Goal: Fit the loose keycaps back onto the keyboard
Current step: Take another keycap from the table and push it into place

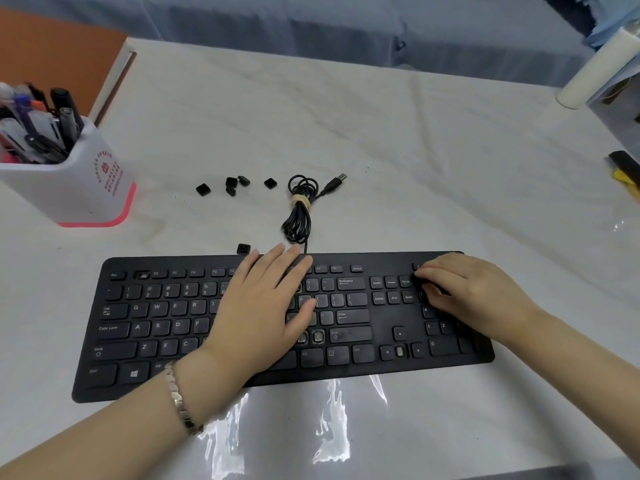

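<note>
From the head camera, a black keyboard (166,344) lies across the near middle of a table (381,126) covered with a white cloth, its front edge resting on a clear plastic sheet (294,427).

The left hand (263,299) lies flat on the middle of the keyboard, fingers straight and close together, reaching up to the function row, with the thumb spread out over the keys to the right. It grips nothing. A metal bracelet (178,400) sits on that wrist.

The right hand (474,292) is over the number pad at the keyboard's right end. Its fingers are curled down, with the tips on the keys at the pad's top left corner. I cannot tell whether they pinch a key or only touch it.

Several sockets on the keyboard are bare: one in the function row near the left, two beside the left thumb, and one among the arrow keys.

One loose key cap (243,248) lies just behind the keyboard's back edge, near the left fingertips. More key caps (231,183) are scattered in a loose row farther back on the cloth.

The keyboard's cable (298,223) runs back from the top edge, bundled with a rubber band, and ends in a USB plug (341,178).

A white pen holder (79,188) with a pink base stands at the left, full of pens.
</note>
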Motion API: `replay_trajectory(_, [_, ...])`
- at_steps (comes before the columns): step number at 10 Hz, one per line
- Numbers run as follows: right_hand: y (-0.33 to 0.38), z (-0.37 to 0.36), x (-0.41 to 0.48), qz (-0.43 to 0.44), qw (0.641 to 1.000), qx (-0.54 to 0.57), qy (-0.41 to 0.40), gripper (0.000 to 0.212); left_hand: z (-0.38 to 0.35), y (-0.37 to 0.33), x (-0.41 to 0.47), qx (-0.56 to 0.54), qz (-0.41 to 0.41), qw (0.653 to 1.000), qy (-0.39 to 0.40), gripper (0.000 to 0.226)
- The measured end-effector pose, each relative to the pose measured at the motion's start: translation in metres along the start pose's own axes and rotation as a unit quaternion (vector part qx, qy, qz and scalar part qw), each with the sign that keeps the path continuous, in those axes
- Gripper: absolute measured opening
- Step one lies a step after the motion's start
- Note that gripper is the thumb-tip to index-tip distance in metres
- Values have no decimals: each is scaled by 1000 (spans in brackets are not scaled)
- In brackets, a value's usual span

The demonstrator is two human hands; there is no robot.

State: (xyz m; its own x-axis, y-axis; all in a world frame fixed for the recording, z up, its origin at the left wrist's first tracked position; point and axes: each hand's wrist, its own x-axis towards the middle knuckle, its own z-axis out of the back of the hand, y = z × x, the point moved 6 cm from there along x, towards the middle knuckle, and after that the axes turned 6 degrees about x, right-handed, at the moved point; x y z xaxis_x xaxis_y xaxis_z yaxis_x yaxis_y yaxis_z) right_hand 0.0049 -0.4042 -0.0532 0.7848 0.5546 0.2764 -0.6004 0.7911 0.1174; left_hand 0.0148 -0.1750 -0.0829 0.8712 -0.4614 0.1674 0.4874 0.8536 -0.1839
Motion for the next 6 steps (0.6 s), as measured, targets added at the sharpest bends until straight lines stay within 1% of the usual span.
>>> replay_trajectory(1, [-1,3,2,-15,999,32,-5,16,1,0,0,1,-1,1000,-4,51])
replay_trajectory(2, [-4,3,1,-23,998,54,1,24,0,0,0,0,0,1000,-2,51])
replay_trajectory(3, [-6,2,0,-37,996,75,8,24,1,0,0,0,1,1000,1,51])
replay_trajectory(4, [-4,0,-7,-39,998,58,-7,37,0,0,0,1,-3,1000,3,51])
replay_trajectory(5, [-3,0,-16,-67,996,57,-30,47,0,0,0,0,-5,1000,0,51])
replay_trajectory(6, [3,-6,-24,-106,992,29,-57,29,0,0,0,-1,-12,1000,-9,50])
